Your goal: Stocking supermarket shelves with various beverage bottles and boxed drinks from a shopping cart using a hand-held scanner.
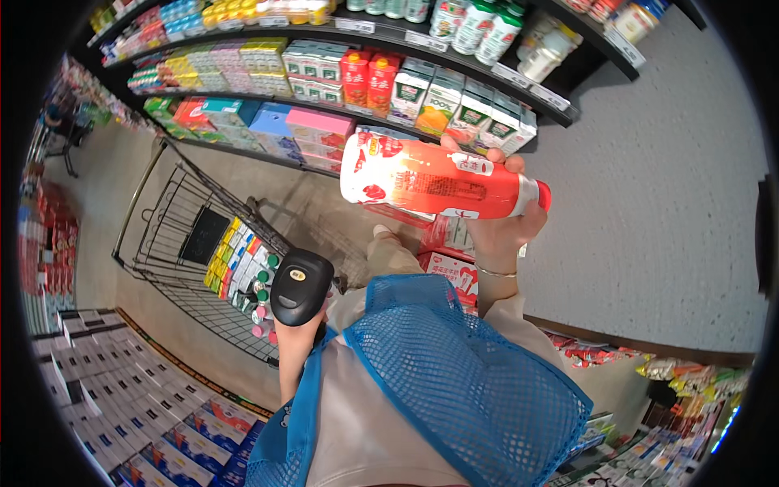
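My right hand [502, 234] grips a large red and white plastic drink bottle [426, 182] near its neck. The bottle lies almost level, its red cap [543, 196] to the right and its base to the left. Printed text covers the side facing me. In my left hand [309, 332], lower down and to the left, is a black handheld barcode scanner [301, 295]. The scanner's head hides most of those fingers. Just beyond it stands a black wire shopping cart [205, 236], holding rows of small cartons [234, 259] and several capped bottles [261, 295].
Ahead, a dark store shelf [386, 33] carries juice cartons [408, 94], bottles and boxed drinks. Red printed boxes [453, 274] sit on the floor by my legs. A grey wall [645, 201] rises at right. Stacked boxes [128, 389] fill the lower left.
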The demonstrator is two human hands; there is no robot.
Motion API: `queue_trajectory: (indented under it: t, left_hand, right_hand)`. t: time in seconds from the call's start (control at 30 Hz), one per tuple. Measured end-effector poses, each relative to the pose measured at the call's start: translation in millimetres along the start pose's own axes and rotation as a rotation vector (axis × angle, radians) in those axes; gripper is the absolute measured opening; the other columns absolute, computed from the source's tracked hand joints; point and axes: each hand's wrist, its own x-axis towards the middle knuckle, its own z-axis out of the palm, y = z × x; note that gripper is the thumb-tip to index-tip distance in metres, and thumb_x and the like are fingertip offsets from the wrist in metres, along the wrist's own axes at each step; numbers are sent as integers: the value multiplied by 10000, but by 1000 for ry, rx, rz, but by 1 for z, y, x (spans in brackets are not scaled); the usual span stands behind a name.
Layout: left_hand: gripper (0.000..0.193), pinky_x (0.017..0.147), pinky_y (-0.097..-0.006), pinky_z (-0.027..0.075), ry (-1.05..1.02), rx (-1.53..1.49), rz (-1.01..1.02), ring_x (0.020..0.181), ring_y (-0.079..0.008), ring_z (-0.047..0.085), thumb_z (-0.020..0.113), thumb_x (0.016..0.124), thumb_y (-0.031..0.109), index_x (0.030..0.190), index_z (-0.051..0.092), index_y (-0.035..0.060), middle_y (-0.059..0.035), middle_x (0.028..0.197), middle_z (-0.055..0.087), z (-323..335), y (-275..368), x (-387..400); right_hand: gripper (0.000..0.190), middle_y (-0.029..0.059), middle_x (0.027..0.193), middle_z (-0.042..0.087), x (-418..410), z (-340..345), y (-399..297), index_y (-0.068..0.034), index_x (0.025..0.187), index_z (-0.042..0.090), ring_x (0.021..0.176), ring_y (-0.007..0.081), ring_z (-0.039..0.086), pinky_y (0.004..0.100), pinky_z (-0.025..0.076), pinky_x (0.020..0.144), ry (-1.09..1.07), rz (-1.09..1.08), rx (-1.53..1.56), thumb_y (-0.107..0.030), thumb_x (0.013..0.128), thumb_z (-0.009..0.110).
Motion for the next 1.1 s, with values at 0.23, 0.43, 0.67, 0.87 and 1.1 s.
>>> queue_trajectory:
  t: [0.23, 0.43, 0.67, 0.87, 1.1]
  left_hand:
    - [302, 533, -225, 451, 58, -16, 23, 608, -105, 563, 651, 775, -6, 1065, 566, -3, -83, 873, 650, 2, 3, -11]
    - [325, 514, -226, 446, 139, -11, 21, 579, -97, 560, 658, 768, 19, 1080, 565, 8, -79, 860, 654, -3, -6, -23]
    - [391, 536, -232, 448, 259, -91, 144, 593, -114, 553, 601, 798, -12, 1178, 509, -5, -125, 941, 632, 0, 0, -35]
    - [557, 628, -274, 466, 400, -535, 261, 739, -175, 592, 650, 809, 147, 1286, 400, 5, -165, 1142, 558, 7, 11, -34]
    - [662, 709, -344, 488, 410, -599, 339, 910, -201, 586, 730, 755, 231, 1287, 403, 11, -118, 1184, 522, 6, 1, -44]
  right_hand:
    - [391, 105, 1274, 483, 8, 20, -6, -76, 1109, 508, 1224, 360, 428, 544, 372, 1016, -121, -143, -9, -228, 768, 624]
    - [352, 153, 1288, 478, 11, 34, 4, -70, 1137, 506, 1234, 334, 422, 611, 347, 984, 398, 304, 107, -222, 826, 568]
    - [311, 103, 1310, 474, 5, 33, 28, -111, 1103, 530, 1275, 343, 376, 648, 249, 1024, 457, 537, 431, -237, 822, 572]
    - [357, 105, 1227, 515, -5, 37, 64, -106, 1087, 471, 1277, 371, 365, 628, 244, 1049, 37, 488, 439, -182, 786, 648]
    - [457, 62, 1160, 462, -27, 41, 87, -124, 1000, 451, 1307, 456, 271, 637, 110, 1094, -142, 516, 350, -107, 653, 747]
